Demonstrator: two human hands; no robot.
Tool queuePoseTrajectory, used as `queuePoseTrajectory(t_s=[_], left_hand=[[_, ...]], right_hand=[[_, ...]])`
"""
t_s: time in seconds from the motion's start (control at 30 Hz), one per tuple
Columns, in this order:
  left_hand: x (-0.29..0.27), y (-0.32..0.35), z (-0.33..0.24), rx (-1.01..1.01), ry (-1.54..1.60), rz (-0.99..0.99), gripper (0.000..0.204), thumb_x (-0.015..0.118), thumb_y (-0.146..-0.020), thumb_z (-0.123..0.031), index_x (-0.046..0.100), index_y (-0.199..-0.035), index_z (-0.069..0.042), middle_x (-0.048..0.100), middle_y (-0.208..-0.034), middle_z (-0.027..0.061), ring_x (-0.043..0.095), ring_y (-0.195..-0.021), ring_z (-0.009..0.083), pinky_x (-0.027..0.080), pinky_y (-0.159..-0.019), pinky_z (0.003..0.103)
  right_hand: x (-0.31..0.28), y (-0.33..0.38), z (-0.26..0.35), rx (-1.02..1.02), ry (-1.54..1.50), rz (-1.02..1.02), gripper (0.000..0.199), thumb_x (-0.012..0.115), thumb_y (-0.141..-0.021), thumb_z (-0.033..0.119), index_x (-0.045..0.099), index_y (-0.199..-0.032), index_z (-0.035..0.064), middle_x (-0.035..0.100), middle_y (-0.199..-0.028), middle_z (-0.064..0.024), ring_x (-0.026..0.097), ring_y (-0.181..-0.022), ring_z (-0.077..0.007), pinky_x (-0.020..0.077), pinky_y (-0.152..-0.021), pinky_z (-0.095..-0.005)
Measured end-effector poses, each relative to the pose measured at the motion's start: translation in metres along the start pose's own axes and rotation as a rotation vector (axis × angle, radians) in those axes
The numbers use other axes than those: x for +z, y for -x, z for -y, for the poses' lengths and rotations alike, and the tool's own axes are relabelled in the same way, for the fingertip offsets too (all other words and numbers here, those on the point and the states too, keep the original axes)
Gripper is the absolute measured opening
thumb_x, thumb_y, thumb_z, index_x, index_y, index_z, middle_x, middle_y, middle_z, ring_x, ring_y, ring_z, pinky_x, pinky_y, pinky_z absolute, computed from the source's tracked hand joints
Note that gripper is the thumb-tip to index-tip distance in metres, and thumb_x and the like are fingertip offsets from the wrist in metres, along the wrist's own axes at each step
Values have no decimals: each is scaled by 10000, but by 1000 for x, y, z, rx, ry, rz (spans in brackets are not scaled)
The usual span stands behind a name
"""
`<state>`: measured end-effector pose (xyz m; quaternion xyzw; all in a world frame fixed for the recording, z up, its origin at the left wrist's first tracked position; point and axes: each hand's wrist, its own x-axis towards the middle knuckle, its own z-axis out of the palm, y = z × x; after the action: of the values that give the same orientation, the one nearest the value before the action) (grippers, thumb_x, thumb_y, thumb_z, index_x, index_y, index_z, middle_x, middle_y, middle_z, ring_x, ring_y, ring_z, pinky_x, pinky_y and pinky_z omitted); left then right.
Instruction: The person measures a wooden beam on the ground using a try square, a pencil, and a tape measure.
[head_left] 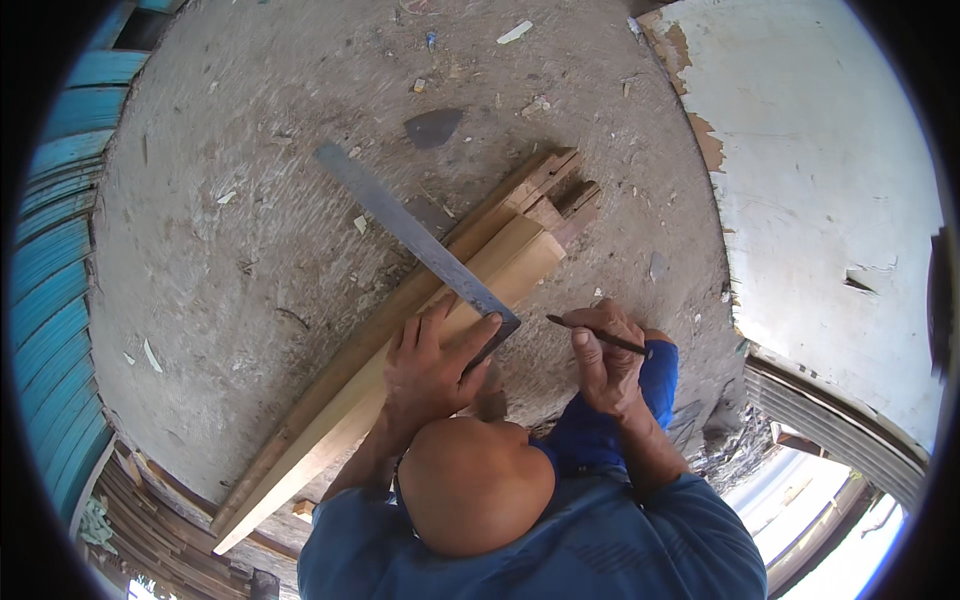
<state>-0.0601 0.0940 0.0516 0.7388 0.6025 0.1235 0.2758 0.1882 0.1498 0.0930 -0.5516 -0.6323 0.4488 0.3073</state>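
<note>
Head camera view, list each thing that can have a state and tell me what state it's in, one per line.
Left hand: pressed flat on the metal square.
Right hand: gripping the pencil.
Metal square: lying across the top plank.
Pencil: held above the floor, off the wood.
Wooden planks: stacked on the concrete floor.

This looks like a simple carpentry workplace: wooden planks (400, 350) lie on a rough, dusty concrete floor (230, 250) with chips, a steel square (420, 240) and peeling wall (830, 170) nearby
</note>
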Motion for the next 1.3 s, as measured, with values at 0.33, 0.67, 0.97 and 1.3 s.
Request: queuePoseTrajectory(t_s=[0.33,0.67,0.97,1.3], left_hand=[[-8,-4,-5,-30,36,25,465,827,-830,-376,761,-1281,-287,562,-1434,164,601,-1170,373,523,-933,502],[-6,-3,-6,-33,44,22,448,809,-838,-345,761,-1278,-273,547,-1449,158,598,-1183,370,513,-957,509],[1,-1,-1,43,39,-51,536,828,-815,-342,717,-1339,-329,538,-1443,175,601,-1129,396,545,-895,492],[5,3,6,80,105,-179,758,739,-876,-269,404,-1479,44,619,-1255,304,643,-1063,495,529,-903,558]], right_hand=[[13,-8,-1,-60,-9,104,185,704,-907,32,736,-1086,0,665,-803,-137,638,-721,-300,508,-663,-401],[7,-18,3,-98,60,192,117,685,-896,34,718,-1007,17,661,-801,-133,631,-752,-326,505,-685,-436],[48,7,-24,95,191,249,198,555,-1043,146,651,-1061,-27,654,-861,-167,627,-814,-341,504,-773,-435],[-10,25,-87,232,-349,-165,367,516,-1112,300,680,-1013,-13,667,-867,-25,559,-793,-126,463,-731,-333]])
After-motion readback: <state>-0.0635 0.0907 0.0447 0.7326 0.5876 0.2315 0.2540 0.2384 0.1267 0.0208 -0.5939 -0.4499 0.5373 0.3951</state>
